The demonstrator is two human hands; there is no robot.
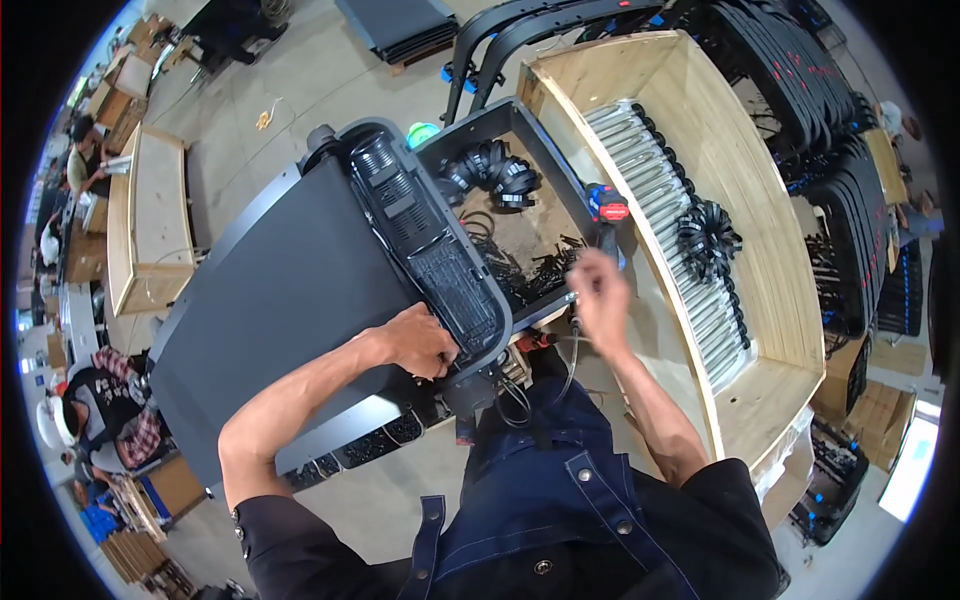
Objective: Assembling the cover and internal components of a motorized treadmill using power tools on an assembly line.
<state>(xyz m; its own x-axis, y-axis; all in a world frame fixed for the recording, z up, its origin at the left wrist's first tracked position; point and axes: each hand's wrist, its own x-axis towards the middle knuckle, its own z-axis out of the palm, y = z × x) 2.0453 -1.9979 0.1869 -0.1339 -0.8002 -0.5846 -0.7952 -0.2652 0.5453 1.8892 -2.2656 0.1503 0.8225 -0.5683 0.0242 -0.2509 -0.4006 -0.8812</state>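
A workshop with a pale grey concrete floor [235,130]. At the top, a stack of flat dark panels [395,25]. Upper right, rows of curved black frames [785,75] (dotted with red and blue). Lower right, brown cardboard boxes [875,425]. At left, an open wooden box [160,225]; below it, a person in a plaid shirt [140,445] bends forward.

**Place: Factory Assembly Workshop**

Indicators: long dark-grey flat-decked machine [290,280]; large pale wooden crate [745,165] of silver metal tubes [650,190]; stacked curved black frames [785,75]; brown cardboard boxes [872,430]; broad grey floor [235,150]; several people [100,405] along the left side.
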